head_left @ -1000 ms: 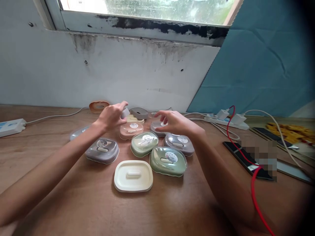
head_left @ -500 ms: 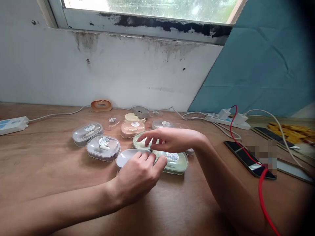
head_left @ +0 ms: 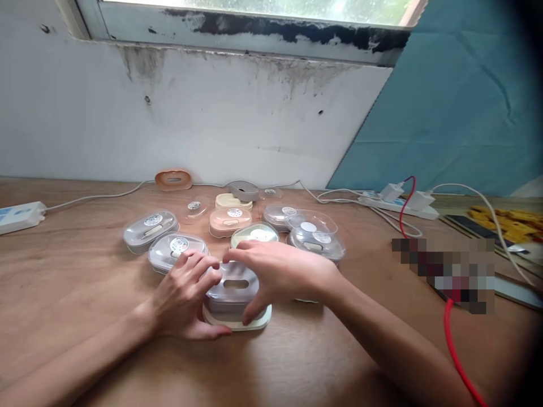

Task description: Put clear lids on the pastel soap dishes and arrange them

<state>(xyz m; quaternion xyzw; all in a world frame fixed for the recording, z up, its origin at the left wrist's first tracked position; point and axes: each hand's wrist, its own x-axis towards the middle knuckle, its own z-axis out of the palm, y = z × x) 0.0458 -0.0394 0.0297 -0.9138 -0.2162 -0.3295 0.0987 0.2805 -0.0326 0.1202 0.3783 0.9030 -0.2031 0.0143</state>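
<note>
A grey oval box (head_left: pixel 234 291) with a slot in its top sits over a pale cream oval piece (head_left: pixel 254 324) on the wooden table. My left hand (head_left: pixel 189 294) is at its left side, fingers curved and apart, thumb by the cream piece. From the right, my right hand (head_left: pixel 275 274) arches over the box, fingers by its far edge and thumb low at its near right. Both hands are around the box; whether all the fingertips touch it is unclear. A green box (head_left: pixel 254 233) stands just behind, and another lies mostly hidden under my right forearm.
Lidded grey boxes (head_left: pixel 150 229) stand left and right, a peach box (head_left: pixel 230 220) behind. An orange piece (head_left: pixel 173 180) leans at the wall. Power strips (head_left: pixel 21 216) lie at both sides. A red cable (head_left: pixel 456 350) runs along the right.
The grey box has come nearer and now shows its slotted top over the cream piece. My left hand has moved left and opened; my right hand has lowered around the box. The view has shifted slightly.
</note>
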